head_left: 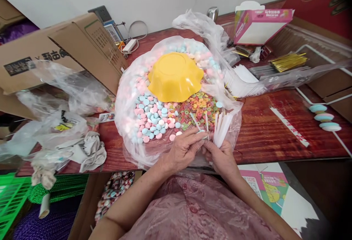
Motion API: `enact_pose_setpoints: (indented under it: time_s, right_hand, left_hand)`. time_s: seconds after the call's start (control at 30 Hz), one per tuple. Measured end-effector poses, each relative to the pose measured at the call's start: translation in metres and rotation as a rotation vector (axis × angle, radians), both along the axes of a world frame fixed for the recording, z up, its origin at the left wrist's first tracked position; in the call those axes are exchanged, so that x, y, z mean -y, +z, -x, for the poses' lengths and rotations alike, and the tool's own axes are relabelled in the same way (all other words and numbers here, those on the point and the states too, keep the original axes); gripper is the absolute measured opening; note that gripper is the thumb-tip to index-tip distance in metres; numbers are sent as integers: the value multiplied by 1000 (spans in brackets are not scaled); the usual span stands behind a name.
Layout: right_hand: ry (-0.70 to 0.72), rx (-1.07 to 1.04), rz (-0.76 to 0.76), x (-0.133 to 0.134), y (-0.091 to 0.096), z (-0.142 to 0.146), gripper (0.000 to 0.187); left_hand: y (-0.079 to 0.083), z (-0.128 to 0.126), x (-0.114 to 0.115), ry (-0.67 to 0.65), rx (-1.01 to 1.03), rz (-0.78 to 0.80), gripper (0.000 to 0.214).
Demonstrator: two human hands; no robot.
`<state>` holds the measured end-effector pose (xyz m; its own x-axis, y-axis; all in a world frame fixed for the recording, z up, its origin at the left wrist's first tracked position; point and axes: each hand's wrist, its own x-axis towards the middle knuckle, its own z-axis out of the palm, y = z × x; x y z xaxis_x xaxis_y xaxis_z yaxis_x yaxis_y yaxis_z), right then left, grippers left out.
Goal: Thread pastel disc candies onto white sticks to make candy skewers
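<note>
My left hand [185,148] is pinched closed at the front edge of the table, with a pale candy [202,131] at its fingertips. My right hand [221,155] is wrapped round a bundle of thin white sticks [222,126] that fan upward. Two separate sticks [207,120] rise between the hands; which fingers grip them is partly hidden. Just beyond lie small ring candies [202,106] in red, yellow and green. Pink, blue and white pillow-shaped candies [155,117] spread to their left. An upturned yellow bowl [174,75] with a wavy rim rests on the candies.
Clear plastic sheeting [123,104] surrounds the candies. At left stand a cardboard box [90,53] and a crumpled grey cloth [93,152]. To the right are a pink box [264,25], gold twist ties [288,62] and a wire rack holding candies [324,117].
</note>
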<state>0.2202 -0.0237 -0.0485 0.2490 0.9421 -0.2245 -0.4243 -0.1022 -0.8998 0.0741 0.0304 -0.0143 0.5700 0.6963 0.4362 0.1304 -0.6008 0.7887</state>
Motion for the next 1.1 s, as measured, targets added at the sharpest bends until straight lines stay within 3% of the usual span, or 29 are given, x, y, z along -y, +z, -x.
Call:
enact_pose_setpoints:
  time_s: [0.13, 0.2, 0.27, 0.37, 0.47, 0.67, 0.77, 0.9, 1.0, 1.1]
  right_hand:
    - [-315, -87, 20, -3, -1, -29, 36]
    - [-441, -63, 1, -1, -1, -41, 39]
    - [-499, -45, -4, 3, -3, -46, 39]
    - [-469, -21, -5, 8, -5, -43, 37]
    - [-437, -2, -31, 12, -8, -37, 34]
    - [-360, 107, -24, 15, -15, -34, 34]
    - [-318, 235, -7, 19, -20, -32, 33]
    - [-270, 521, -90, 26, -32, -33, 26]
    - [-227, 788, -201, 31, -39, -36, 20]
    - [-104, 922, -311, 31, -33, -35, 17]
  left_hand:
    - [8, 7, -17, 137, 0, 43, 38]
    - [10, 7, -28, 95, -155, -3, 28]
    - [9, 0, -36, -33, -415, -60, 22]
    - [5, -19, -41, -129, -748, -113, 21]
    - [1, -32, -42, -124, -890, -138, 20]
    - [-12, -24, -38, -158, -844, -271, 20]
    - [-18, -19, -36, -175, -781, -238, 17]
    - [-10, -12, -33, -59, -490, 87, 20]
    - [4, 0, -31, 129, -39, 559, 16]
    - [19, 16, -27, 208, 374, 947, 23]
